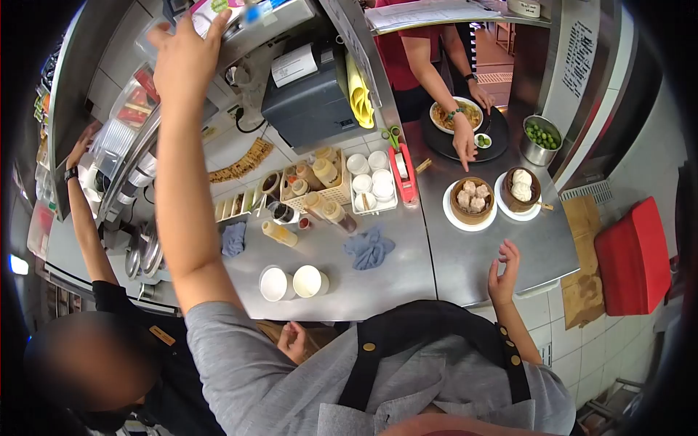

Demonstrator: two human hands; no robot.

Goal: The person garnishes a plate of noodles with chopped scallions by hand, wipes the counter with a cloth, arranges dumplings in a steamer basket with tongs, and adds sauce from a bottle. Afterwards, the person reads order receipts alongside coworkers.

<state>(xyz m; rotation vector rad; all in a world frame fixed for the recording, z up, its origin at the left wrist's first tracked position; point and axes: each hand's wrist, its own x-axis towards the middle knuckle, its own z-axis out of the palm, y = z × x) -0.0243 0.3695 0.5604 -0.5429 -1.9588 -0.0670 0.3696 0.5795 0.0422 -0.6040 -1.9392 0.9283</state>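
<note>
My left hand (185, 54) is raised at the upper left, fingers spread, beside a pink and white packet (209, 14) on the high shelf; whether the fingertips touch it is unclear. Above the front of the counter, my right hand (504, 275) hovers with loosely bent fingers apart and nothing in it. Nearest to that hand are a bamboo steamer of dumplings (471, 198) and a steamer of white buns (520, 186), each on a white plate. Two white tubs (310, 281) stand side by side on the counter's left part.
A co-worker in black (156, 341) stands close at my left, one arm toward the shelves. Across the pass, a person's hand (465, 145) points beside a dark tray (498, 134) with a bowl. Sauce bottles (327, 172), blue cloths (369, 248), a printer (309, 98) and a red bin (634, 258) surround the counter.
</note>
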